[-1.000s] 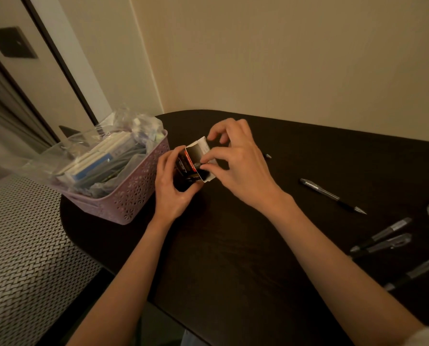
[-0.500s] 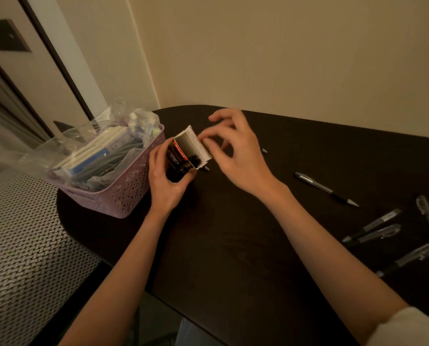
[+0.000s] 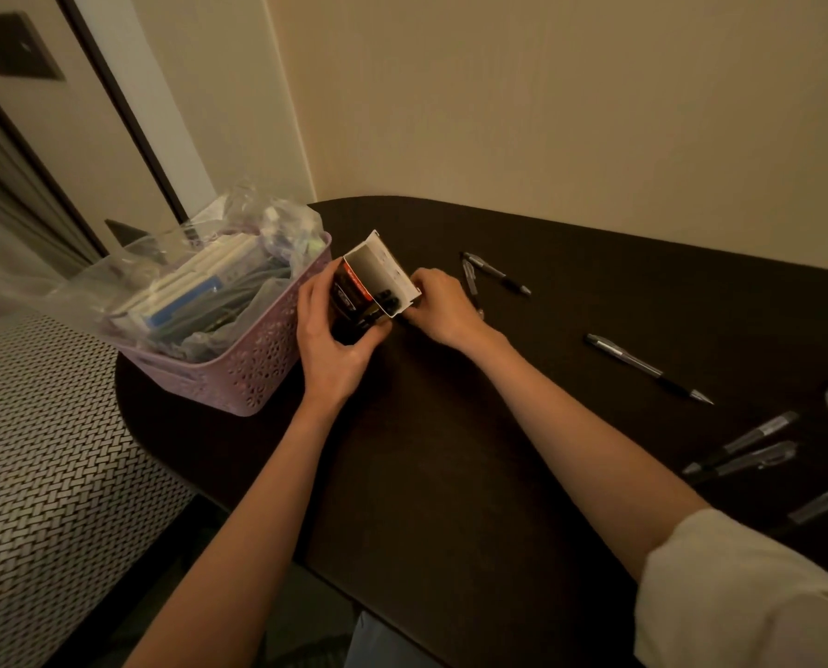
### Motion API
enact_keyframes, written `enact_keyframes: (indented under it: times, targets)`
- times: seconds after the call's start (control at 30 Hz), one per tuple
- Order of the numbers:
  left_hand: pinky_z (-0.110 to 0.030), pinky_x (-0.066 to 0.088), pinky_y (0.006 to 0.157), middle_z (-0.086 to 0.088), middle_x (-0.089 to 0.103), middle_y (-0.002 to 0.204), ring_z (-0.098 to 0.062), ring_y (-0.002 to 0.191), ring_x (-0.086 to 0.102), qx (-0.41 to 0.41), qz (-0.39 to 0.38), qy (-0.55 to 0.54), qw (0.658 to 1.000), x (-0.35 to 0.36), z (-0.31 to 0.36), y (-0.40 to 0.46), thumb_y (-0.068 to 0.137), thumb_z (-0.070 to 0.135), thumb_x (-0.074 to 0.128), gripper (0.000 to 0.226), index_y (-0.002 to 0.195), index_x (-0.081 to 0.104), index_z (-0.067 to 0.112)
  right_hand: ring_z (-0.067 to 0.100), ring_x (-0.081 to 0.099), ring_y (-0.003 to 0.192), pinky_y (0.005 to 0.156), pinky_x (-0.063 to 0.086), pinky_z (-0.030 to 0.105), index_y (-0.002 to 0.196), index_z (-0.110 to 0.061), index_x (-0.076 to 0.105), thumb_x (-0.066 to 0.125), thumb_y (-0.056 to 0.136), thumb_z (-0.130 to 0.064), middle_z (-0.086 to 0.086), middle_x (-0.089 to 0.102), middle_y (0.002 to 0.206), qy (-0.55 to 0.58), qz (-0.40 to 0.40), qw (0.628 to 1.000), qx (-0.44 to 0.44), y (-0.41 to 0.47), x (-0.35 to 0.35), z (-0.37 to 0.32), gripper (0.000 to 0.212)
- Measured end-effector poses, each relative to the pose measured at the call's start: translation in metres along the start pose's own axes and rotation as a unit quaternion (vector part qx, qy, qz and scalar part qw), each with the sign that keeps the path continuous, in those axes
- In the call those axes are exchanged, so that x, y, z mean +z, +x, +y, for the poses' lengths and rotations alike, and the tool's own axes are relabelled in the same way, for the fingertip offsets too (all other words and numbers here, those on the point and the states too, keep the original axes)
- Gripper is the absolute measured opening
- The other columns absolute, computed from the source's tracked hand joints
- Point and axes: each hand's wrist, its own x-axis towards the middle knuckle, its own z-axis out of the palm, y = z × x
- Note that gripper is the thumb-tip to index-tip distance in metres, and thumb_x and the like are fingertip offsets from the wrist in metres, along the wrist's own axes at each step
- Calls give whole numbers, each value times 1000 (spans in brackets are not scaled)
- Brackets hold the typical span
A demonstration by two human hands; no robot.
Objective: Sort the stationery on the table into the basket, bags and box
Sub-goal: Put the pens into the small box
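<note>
My left hand (image 3: pixel 334 349) grips a small black and red cardboard box (image 3: pixel 354 294), tilted, its open white-lined end facing up and right. Dark pen ends show inside the opening. My right hand (image 3: pixel 443 306) rests low on the dark table (image 3: pixel 450 450) just right of the box, fingers curled, fingertips at the box's white flap; what they hold is hidden. Two black pens (image 3: pixel 496 273) lie just behind that hand. The lilac perforated basket (image 3: pixel 267 364) stands left of the box, filled with clear plastic bags (image 3: pixel 200 291) of stationery.
One pen (image 3: pixel 643 366) lies alone at mid right, and several more pens (image 3: pixel 744 441) are scattered near the table's right edge. The wall runs close behind the table. A woven-pattern surface sits lower left, beyond the table's rounded edge.
My right hand dropped from above the box's opening to the table beside it. The box tilted slightly further open. Two pens behind the hand came into sight.
</note>
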Motion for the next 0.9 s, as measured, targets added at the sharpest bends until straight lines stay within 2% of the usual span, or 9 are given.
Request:
enact_keyframes:
  times: [0.17, 0.27, 0.33, 0.37, 0.43, 0.57, 0.7, 0.8, 0.9]
  targets:
    - [-14, 33, 105, 22, 38, 132, 7, 127, 37, 1, 7, -2, 1000, 1, 0, 1, 70, 34, 76, 78, 138, 38, 30, 10, 57, 78, 59, 38, 20, 81, -28, 49, 65, 86, -29, -4, 58, 89, -28, -66, 997, -7, 38, 23, 10, 17]
    - [-30, 40, 107, 23, 38, 132, 1, 128, 40, -1, 2, -5, 1000, 1, -1, 1, 70, 34, 76, 78, 138, 38, 33, 12, 56, 73, 57, 38, 23, 73, -25, 49, 62, 89, -20, -3, 55, 82, -38, -81, 996, 11, 35, 11, 9, 22]
    - [-38, 43, 106, 19, 40, 132, -5, 128, 41, -4, -4, -5, 1000, 1, -2, 2, 69, 34, 77, 78, 137, 39, 35, 15, 57, 76, 59, 43, 25, 82, -19, 57, 62, 89, -17, 0, 58, 86, -45, -71, 996, 36, 26, -6, 11, 9]
    - [-37, 42, 106, 15, 41, 132, -5, 128, 41, -6, -7, -3, 1000, 1, -1, 2, 68, 35, 77, 78, 137, 39, 35, 16, 59, 78, 63, 48, 28, 89, -14, 61, 62, 89, -15, 3, 60, 89, -37, -54, 997, 44, 20, -17, 11, 1]
    - [-25, 39, 106, 6, 42, 134, -1, 126, 40, -1, -17, 3, 1000, 1, 2, 2, 68, 37, 75, 77, 137, 40, 32, 15, 60, 75, 67, 53, 29, 96, -9, 61, 60, 90, -13, 4, 62, 89, 16, 2, 998, 59, 4, -39, 4, 7]
    - [-9, 31, 103, 0, 42, 136, 4, 125, 37, 6, -35, 20, 999, 1, 6, 1, 69, 41, 72, 75, 136, 39, 33, 8, 58, 75, 66, 51, 22, 100, -13, 50, 62, 88, -11, -2, 54, 89, 129, 127, 982, 46, -29, -76, -22, 17]
    - [-12, 33, 104, -3, 43, 137, -6, 127, 40, 7, -39, 22, 999, 1, 7, 1, 69, 42, 71, 75, 137, 41, 32, 13, 67, 74, 63, 54, 22, 103, -14, 47, 54, 94, -11, 2, 59, 92, 251, 172, 953, -10, -60, -101, -46, 13]
    - [-14, 35, 104, -2, 44, 136, -6, 126, 41, 9, -39, 24, 999, 2, 8, 1, 69, 41, 72, 76, 138, 45, 25, 17, 68, 72, 62, 57, 24, 98, -6, 53, 45, 100, -15, 8, 63, 89, 346, 159, 923, -61, -79, -114, -66, 12]
    - [-21, 37, 105, -1, 43, 135, -6, 126, 41, 7, -41, 22, 999, 2, 8, 1, 69, 41, 73, 76, 138, 44, 27, 16, 66, 73, 66, 58, 28, 95, -4, 60, 51, 97, -15, 7, 62, 90, 292, 123, 943, -100, -86, -111, -79, 15]
